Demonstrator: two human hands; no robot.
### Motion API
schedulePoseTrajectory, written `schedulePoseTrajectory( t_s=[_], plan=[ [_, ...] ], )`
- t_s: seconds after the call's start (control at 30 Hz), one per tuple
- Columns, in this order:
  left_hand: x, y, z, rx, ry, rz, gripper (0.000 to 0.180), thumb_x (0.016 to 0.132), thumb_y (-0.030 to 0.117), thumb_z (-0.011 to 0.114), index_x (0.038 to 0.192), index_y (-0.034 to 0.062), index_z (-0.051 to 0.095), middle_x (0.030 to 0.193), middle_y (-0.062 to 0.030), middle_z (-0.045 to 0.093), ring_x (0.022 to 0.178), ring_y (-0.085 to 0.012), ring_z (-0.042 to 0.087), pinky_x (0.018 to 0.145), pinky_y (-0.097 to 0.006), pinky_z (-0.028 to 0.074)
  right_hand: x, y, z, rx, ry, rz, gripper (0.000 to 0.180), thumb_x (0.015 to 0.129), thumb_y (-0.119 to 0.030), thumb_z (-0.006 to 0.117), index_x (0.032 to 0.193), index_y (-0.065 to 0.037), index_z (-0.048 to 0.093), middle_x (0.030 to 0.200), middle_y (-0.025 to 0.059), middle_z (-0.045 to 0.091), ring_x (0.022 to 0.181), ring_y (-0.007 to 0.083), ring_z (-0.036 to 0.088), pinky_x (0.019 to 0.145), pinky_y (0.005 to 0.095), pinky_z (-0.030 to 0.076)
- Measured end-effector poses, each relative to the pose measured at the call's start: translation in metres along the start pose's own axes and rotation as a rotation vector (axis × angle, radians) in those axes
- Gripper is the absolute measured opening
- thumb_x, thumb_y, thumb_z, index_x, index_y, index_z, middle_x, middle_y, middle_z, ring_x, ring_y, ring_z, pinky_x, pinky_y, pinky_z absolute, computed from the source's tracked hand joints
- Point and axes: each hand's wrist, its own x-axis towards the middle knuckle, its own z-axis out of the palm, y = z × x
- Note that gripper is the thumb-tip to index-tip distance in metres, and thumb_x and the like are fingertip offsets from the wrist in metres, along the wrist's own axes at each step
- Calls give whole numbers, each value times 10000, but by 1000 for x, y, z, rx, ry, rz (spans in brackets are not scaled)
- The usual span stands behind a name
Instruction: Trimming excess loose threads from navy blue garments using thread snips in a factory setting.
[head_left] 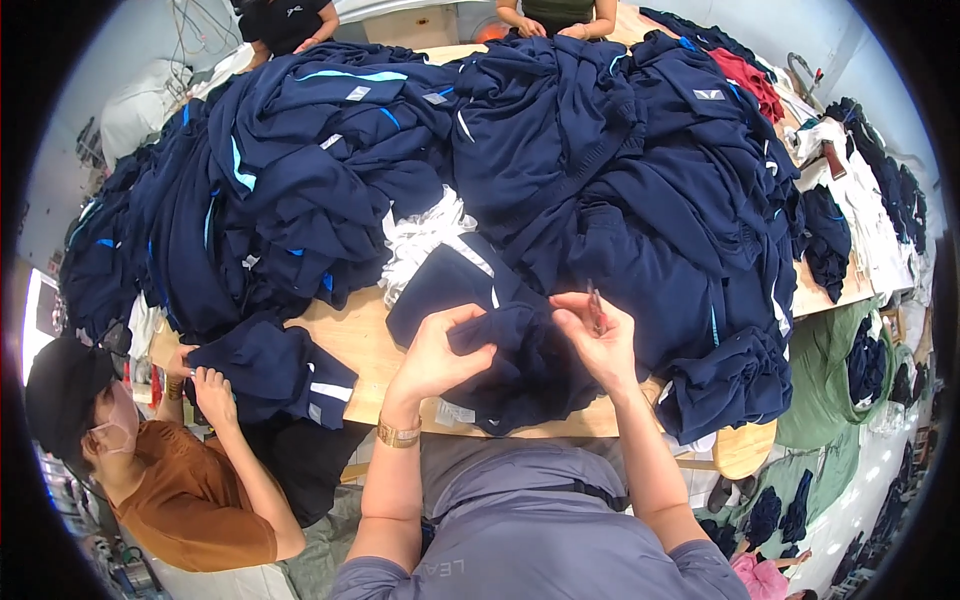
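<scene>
A navy garment [515, 335] with white stripes lies bunched in front of me at the table's near edge. My left hand [440, 355] grips its cloth between thumb and fingers. At the garment's right side, my right hand [605, 345] is closed around a small reddish tool that looks like thread snips [597, 308]. The right thumb and fingertips come close to the cloth; whether they pinch it I cannot tell. Just beyond the garment sits a heap of white straps or drawstrings [425, 240].
Large piles of navy garments [330, 180] cover the wooden table [360, 345]. Another bundle [725, 385] lies at the near right. On my left, a co-worker in brown [200, 490] handles a navy piece [265, 365]. Two more people stand across the table. Green cloth [830, 390] hangs at the right.
</scene>
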Motion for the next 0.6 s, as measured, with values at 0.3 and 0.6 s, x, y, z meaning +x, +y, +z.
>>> schedulePoseTrajectory(
  t_s=[0.3, 0.6],
  plan=[
    [-11, -8, -17, -28, -6, -54, 259, 670, 96, 691, 892, 1, 597, 811, -59, 604, 763, -118, 559, 715, -272, 452, 13, 5, 5, -159, -431, 126, 285, 747, -149, 736, 666, -2, 505, 606, -61, 404, 592, 31, 343, 497, 228, 306],
    [-5, 10, 9, 504, -3, 194, 599, 634, 398, 773, 1092, 74, 561, 1108, -143, 561, 1175, -306, 453, 1018, -453, 248, -2, -26, -1, -42, -634, 141, 203, 790, -65, 683, 708, -14, 505, 597, -70, 359, 579, 23, 322, 491, 211, 296]
  ],
)
